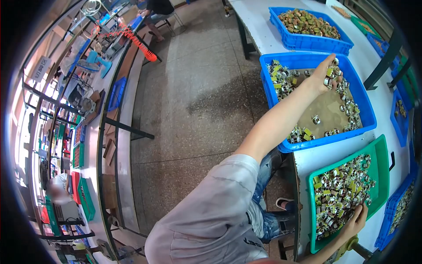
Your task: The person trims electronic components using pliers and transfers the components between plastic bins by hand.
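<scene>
My left hand [324, 81] is over the far side of a blue bin [325, 143], its fingers closed round several small metal parts with yellow pieces. More such parts [281, 79] lie along the bin's sides on a brown sheet [323, 110]. At the lower right, my right hand [358, 221] rests at the edge of a heap of similar parts [340, 189] in a green tray [381, 163]. Its fingers are bent together at the parts; what they grip is hidden.
Another blue bin [316, 42] with brownish-gold parts stands behind. Blue trays [401, 116] and dark metal posts [387, 61] line the right side. Across the aisle, a long bench [125, 132] holds a blue fan [103, 64] and trays. A seated person [159, 9] is at the top.
</scene>
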The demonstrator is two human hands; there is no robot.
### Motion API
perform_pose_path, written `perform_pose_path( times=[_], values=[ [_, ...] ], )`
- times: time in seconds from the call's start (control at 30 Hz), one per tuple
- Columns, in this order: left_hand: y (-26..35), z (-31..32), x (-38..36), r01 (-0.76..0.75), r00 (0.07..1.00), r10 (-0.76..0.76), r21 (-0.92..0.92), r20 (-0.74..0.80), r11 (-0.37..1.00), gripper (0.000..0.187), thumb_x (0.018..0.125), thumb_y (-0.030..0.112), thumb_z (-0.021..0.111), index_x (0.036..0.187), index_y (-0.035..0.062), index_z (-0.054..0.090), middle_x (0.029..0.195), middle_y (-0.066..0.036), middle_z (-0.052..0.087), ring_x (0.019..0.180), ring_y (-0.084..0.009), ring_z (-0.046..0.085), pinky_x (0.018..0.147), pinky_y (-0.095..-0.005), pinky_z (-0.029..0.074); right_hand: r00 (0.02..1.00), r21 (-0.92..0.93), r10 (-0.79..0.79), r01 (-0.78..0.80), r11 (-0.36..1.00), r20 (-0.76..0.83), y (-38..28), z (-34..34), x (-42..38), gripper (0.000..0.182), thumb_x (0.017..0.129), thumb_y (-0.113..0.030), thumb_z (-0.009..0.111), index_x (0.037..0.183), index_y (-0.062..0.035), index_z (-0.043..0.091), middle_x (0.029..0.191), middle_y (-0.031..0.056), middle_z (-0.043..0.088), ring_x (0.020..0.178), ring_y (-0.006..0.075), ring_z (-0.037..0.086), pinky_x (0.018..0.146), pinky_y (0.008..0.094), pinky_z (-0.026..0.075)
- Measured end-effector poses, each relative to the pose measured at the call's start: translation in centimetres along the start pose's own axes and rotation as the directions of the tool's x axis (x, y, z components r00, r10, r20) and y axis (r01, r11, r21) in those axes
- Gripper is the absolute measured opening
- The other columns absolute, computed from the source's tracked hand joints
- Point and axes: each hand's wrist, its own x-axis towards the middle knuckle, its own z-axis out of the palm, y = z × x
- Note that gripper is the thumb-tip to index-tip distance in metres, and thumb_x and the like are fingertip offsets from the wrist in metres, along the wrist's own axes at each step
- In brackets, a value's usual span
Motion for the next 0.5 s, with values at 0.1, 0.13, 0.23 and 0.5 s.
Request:
perform_pose_path(
  times=[0.1, 0.13, 0.23, 0.5],
  values=[
    [0.2, -1.6, 1.1, -0.081, 0.992, 0.069, -0.109, -0.106, 0.991, 0.041, 0.089, 0.05, 0.06, 0.09, 0.0098, 0.057, 0.078, -0.008, 0.061, 0.053, -0.017, 0.056, 0.033, -0.0214, 0.037, 0.999, 0.001, 0.007, -0.007, 1.0, -0.037, 0.2, 0.3, -0.1, 0.032, 0.104, -0.024, 0.047, 0.116, 0.0011, 0.061, 0.1, 0.009, 0.065, 0.084, 0.0189, 0.058, 0.075, 0.0311, 0.046],
    [0.1, -2.2, 1.5, -0.109, 0.986, 0.088, -0.148, -0.142, 0.983, 0.041, 0.089, 0.051, 0.06, 0.09, 0.0099, 0.057, 0.077, -0.007, 0.061, 0.053, -0.0169, 0.057, 0.033, -0.0215, 0.037, 0.999, -0.002, 0.011, -0.011, 1.0, -0.048, 0.3, 0.2, -0.1, 0.032, 0.104, -0.024, 0.047, 0.116, 0.0011, 0.061, 0.1, 0.009, 0.065, 0.084, 0.0189, 0.058, 0.075, 0.0309, 0.046],
    [0.6, -3.2, 2.0, -0.088, 0.977, 0.051, -0.173, -0.208, 0.981, 0.042, 0.089, 0.052, 0.06, 0.09, 0.01, 0.056, 0.076, -0.006, 0.06, 0.055, -0.0176, 0.057, 0.033, -0.0214, 0.037, 1.0, -0.007, 0.017, -0.017, 1.0, -0.02, 0.4, 0.1, 0.1, 0.032, 0.104, -0.025, 0.047, 0.116, 0.0011, 0.061, 0.1, 0.0091, 0.065, 0.085, 0.019, 0.058, 0.075, 0.0311, 0.046],
    [0.2, -2.4, 1.8, -0.225, 0.914, 0.139, -0.191, -0.38, 0.955, 0.041, 0.089, 0.05, 0.063, 0.088, 0.0099, 0.056, 0.075, -0.004, 0.058, 0.058, -0.0193, 0.057, 0.035, -0.0216, 0.042, 1.0, 0.012, 0.026, -0.026, 1.0, -0.014, 1.0, 0.1, 0.2, 0.033, 0.104, -0.026, 0.046, 0.116, 0.0011, 0.061, 0.102, 0.0101, 0.064, 0.087, 0.0194, 0.059, 0.076, 0.032, 0.047]
  ],
)
